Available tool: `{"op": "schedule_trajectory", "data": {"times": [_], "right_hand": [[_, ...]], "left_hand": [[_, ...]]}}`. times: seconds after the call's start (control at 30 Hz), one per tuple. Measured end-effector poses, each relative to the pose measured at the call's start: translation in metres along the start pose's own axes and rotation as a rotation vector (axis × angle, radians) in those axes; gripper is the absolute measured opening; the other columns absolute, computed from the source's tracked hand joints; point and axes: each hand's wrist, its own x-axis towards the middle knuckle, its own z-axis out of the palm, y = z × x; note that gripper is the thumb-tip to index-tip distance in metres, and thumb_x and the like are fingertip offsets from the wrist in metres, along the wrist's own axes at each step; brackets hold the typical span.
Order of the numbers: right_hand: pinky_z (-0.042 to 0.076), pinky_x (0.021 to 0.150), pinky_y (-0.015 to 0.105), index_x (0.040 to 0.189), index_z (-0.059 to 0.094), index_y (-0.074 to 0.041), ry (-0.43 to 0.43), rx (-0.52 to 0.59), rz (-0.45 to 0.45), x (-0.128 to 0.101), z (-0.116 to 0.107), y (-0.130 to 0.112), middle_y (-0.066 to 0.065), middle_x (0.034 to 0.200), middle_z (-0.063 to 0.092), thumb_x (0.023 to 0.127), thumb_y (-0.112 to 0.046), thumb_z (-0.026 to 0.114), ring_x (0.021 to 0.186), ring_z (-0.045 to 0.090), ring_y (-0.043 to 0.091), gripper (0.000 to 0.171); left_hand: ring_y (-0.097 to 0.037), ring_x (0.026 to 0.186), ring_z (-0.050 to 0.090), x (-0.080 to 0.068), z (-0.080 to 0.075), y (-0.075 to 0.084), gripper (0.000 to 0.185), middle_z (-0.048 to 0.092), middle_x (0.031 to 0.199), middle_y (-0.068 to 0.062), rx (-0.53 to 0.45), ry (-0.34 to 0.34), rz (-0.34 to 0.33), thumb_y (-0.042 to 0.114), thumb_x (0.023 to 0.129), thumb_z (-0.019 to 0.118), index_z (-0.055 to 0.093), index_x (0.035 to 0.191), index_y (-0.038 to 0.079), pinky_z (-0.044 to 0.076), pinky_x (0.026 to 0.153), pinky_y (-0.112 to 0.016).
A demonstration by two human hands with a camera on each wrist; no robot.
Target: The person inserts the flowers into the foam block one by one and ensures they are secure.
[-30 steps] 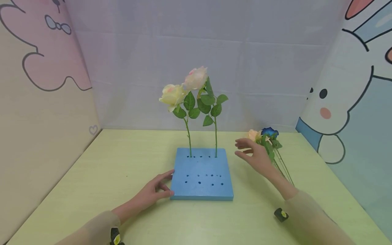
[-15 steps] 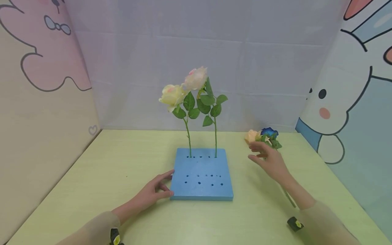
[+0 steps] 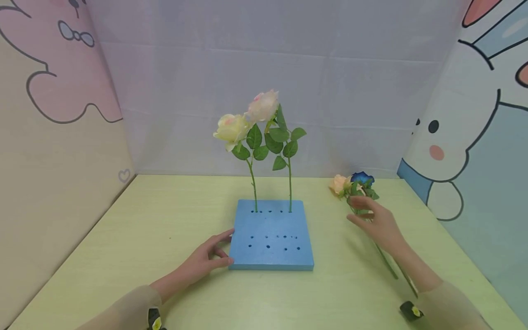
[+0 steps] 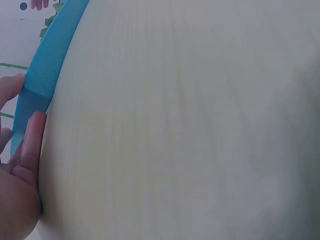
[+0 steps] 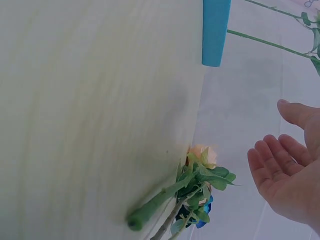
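Above the right part of the counter (image 3: 445, 256), my right hand (image 3: 381, 224) hangs with thumb and fingers apart and nothing between them. Beneath it the long stems (image 3: 387, 263) of the lying flowers run back toward me, and the right wrist view shows air between palm and leaves. I take this for a reach at one stem. Doing it well means choosing that stem first: they crowd at the leafy end and spread toward the bare ends, so a pinch low on the bare length should free one without dragging its neighbour.

At the far end of those stems, a peach rose (image 3: 340, 184) and a blue rose (image 3: 362, 178) lie side by side. Their leaves could snag, so I would lift slowly; how many flowers lie there in all, I cannot tell.

Off to the left, the blue board (image 3: 270, 224) lies flat, my left hand (image 3: 206, 256) touching its left edge with fingers spread rather than gripping. Light, steady contact should be enough. From its back row of holes rise a cream rose (image 3: 231, 129) and a pale pink rose (image 3: 263, 106), blooms overlapping in my view; any lifted stem should swing clear of both.
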Motion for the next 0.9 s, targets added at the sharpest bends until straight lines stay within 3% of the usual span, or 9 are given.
{"op": "schedule_trajectory", "data": {"times": [0.1, 0.2, 0.53, 0.9], "right_hand": [[0.056, 0.085, 0.041, 0.132, 0.055, -0.001, -0.019, -0.013, 0.014, -0.003, -0.004, 0.002, 0.021, 0.126, 0.065, 0.091, -0.017, 0.072, 0.112, 0.062, 0.032, 0.047], [0.056, 0.085, 0.041, 0.134, 0.053, 0.001, -0.045, -0.025, 0.021, -0.005, -0.008, 0.005, 0.023, 0.128, 0.063, 0.091, -0.016, 0.072, 0.114, 0.061, 0.037, 0.05], [0.054, 0.088, 0.047, 0.136, 0.051, 0.003, -0.106, -0.039, 0.056, -0.013, -0.018, 0.014, 0.027, 0.13, 0.061, 0.093, -0.019, 0.07, 0.113, 0.061, 0.042, 0.051], [0.054, 0.089, 0.046, 0.137, 0.048, 0.005, -0.178, -0.037, 0.121, -0.02, -0.022, 0.019, 0.029, 0.131, 0.058, 0.092, -0.018, 0.07, 0.116, 0.059, 0.045, 0.055]], "left_hand": [[-0.008, 0.091, 0.06, 0.0, 0.0, 0.0, 0.075, 0.045, 0.151, -0.019, -0.002, 0.0, 0.005, 0.028, 0.089, 0.074, 0.036, 0.154, 0.022, 0.044, 0.07, -0.022], [-0.008, 0.092, 0.06, -0.001, 0.0, 0.0, 0.075, 0.045, 0.151, -0.019, -0.004, 0.0, 0.005, 0.028, 0.089, 0.074, 0.036, 0.154, 0.022, 0.044, 0.07, -0.022], [-0.009, 0.093, 0.06, -0.002, 0.0, 0.001, 0.075, 0.041, 0.156, -0.014, -0.018, 0.005, -0.01, 0.028, 0.089, 0.074, 0.037, 0.153, 0.023, 0.043, 0.069, -0.021], [-0.011, 0.093, 0.06, -0.003, -0.001, 0.004, 0.075, 0.04, 0.156, -0.009, -0.02, 0.007, -0.048, 0.029, 0.089, 0.074, 0.036, 0.154, 0.025, 0.044, 0.068, -0.022]]}}
